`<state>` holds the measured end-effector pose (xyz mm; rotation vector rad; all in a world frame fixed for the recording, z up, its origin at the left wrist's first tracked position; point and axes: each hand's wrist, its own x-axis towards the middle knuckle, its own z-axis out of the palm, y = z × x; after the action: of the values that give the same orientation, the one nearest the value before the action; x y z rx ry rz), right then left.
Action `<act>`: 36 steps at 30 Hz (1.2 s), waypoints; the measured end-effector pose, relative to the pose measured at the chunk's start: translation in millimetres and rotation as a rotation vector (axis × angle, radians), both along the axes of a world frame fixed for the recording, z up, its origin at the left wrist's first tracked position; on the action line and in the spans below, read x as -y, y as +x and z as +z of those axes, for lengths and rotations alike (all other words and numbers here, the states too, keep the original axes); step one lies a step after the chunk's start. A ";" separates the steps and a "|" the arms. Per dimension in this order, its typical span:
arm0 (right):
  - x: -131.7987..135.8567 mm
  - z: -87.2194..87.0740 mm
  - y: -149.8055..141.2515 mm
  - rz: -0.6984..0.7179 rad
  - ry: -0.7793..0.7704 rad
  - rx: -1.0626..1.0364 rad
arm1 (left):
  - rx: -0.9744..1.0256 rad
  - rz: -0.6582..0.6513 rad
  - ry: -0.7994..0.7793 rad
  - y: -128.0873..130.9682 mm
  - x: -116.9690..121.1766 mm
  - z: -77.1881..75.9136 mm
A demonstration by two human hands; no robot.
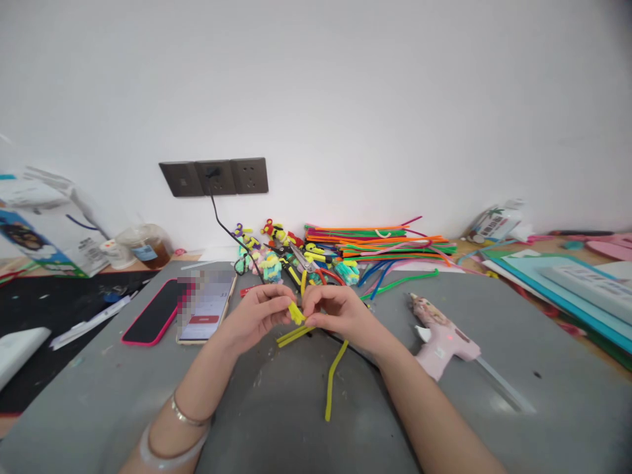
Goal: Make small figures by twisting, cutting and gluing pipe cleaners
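A loose yellow stem (332, 385) lies on the table (276, 421) just below the hands. Left hand (254, 315) and right hand (336, 311) both pinch a folded yellow stem (296, 313) between them. Its springy wire could slip the fingers and unfold. Scissors (311, 268) lie just beyond.

I see a grey table (276, 421) carrying two phones (153, 313), a pink glue gun (444, 339), a loose yellow pipe cleaner (333, 378), red-handled scissors (316, 270), small pipe-cleaner figures (271, 263) and a bright pipe-cleaner stack (385, 243).
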<state>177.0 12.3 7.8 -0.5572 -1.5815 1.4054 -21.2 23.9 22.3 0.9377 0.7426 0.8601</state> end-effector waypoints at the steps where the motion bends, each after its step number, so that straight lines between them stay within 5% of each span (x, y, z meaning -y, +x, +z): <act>1: -0.2 -0.9 -0.3 -0.019 -0.006 -0.001 | -0.002 0.010 0.002 0.2 -0.1 0.4; 12: 2.4 4.6 0.6 -0.079 0.050 0.121 | -0.071 0.035 0.063 -0.1 -0.5 -1.2; 21: 3.5 9.0 3.7 0.041 0.041 0.111 | -0.061 -0.050 0.036 1.1 3.0 0.4; 26: -3.0 3.5 2.9 -0.198 0.042 0.153 | -0.157 0.046 0.146 -4.0 -3.6 -2.8; 30: -9.0 -2.3 2.5 -0.443 0.257 0.268 | -0.302 0.069 0.272 -4.2 -6.2 -6.5; 36: -8.4 -9.7 -1.5 -0.442 0.493 0.427 | -0.343 0.094 0.255 1.8 -3.5 -9.2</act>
<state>175.5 20.7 -1.8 -0.8730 -1.9061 0.5570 -19.5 27.3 13.1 1.3069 0.9929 0.9011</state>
